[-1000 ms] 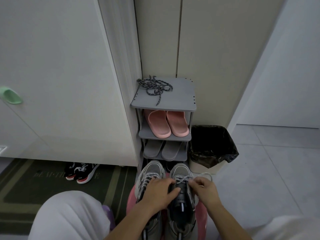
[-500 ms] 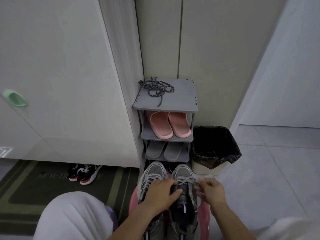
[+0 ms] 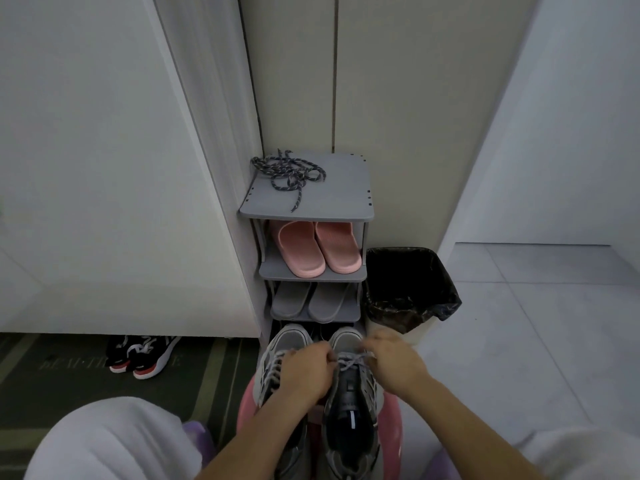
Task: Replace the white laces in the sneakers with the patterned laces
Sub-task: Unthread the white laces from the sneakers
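Grey sneakers (image 3: 349, 407) stand side by side on a pink stool (image 3: 391, 420) between your knees, with their toes toward the rack (image 3: 339, 199). In the head view your left hand (image 3: 304, 370) lies across the sneaker on your left. Its fingers curl inward to the toe end of the other sneaker, where they pinch the white lace (image 3: 351, 361). Your right hand (image 3: 394, 362) is at the outer side of that same sneaker, with its fingers bent toward the lace. It is blurred, so you cannot tell whether it grips anything. The white lace is threaded through both sneakers.

The patterned laces (image 3: 287, 171) lie in a loose tangle on the rack's top shelf, toward its left rear corner and well apart from your hands. Pink slippers (image 3: 315, 249) sit on the shelf below, with grey slippers (image 3: 311, 301) under them. A bin (image 3: 408, 289) lined with a black bag stands just beside the rack on the right. On the left, black-and-red shoes (image 3: 142, 355) rest on a dark mat (image 3: 69, 375).
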Tool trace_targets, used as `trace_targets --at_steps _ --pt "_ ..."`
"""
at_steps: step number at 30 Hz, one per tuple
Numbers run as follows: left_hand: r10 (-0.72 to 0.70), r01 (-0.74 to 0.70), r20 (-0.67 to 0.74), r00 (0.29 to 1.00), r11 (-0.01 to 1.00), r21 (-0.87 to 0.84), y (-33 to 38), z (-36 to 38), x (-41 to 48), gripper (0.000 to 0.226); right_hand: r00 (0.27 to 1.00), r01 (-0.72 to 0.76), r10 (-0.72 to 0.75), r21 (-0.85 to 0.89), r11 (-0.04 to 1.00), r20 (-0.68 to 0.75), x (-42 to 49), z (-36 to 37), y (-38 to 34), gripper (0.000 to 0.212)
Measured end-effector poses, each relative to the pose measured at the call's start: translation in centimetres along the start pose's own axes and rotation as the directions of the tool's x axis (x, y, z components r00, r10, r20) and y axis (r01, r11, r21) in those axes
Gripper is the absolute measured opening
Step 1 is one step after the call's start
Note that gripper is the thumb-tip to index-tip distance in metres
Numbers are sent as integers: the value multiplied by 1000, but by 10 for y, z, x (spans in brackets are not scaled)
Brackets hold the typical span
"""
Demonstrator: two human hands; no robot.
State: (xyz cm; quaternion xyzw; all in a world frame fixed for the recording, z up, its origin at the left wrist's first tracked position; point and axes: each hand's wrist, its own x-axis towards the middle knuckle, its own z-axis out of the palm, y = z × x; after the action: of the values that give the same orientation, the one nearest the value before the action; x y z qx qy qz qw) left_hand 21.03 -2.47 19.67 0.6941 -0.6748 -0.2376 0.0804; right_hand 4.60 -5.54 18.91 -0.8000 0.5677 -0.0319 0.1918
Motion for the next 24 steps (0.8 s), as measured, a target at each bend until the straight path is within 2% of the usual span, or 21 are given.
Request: trace_targets --at_steps 4,6,8,10,13,14,16,18,22,24 --pt "22 -22 20 1000 999 28 -3 2 8 16 994 84 -91 -118 989 -53 -3 -4 5 23" --pt "32 -33 44 999 999 36 -2 1 10 17 992 92 -101 -122 988 -71 -9 -6 4 20" --pt "12 -15 65 998 999 48 -1 0 12 18 996 72 -71 12 997 -45 -15 -7 2 16" --pt "-31 27 74 997 998 53 0 0 13 20 998 -9 -4 214 977 61 -18 -5 0 11" --pt "-84 82 62 995 996 42 0 1 17 23 979 -144 57 467 872 194 -25 3 -3 26" --pt "-96 94 59 994 995 32 1 2 18 23 973 -168 63 498 851 221 -26 5 -4 33" --pt "-112 112 60 992 994 1 2 1 19 22 970 -165 59 459 873 237 -28 11 -5 42" --pt "-109 113 78 991 993 -40 1 1 20 20 973 -151 60 415 897 224 -28 13 -6 44" --pt "-61 83 182 981 990 -117 -7 -1 17 16 970 -177 69 478 860 233 -28 14 -4 44" --pt "-38 55 166 985 994 -95 -9 0 14 15 970 -176 75 459 871 230 -27 14 -6 46"
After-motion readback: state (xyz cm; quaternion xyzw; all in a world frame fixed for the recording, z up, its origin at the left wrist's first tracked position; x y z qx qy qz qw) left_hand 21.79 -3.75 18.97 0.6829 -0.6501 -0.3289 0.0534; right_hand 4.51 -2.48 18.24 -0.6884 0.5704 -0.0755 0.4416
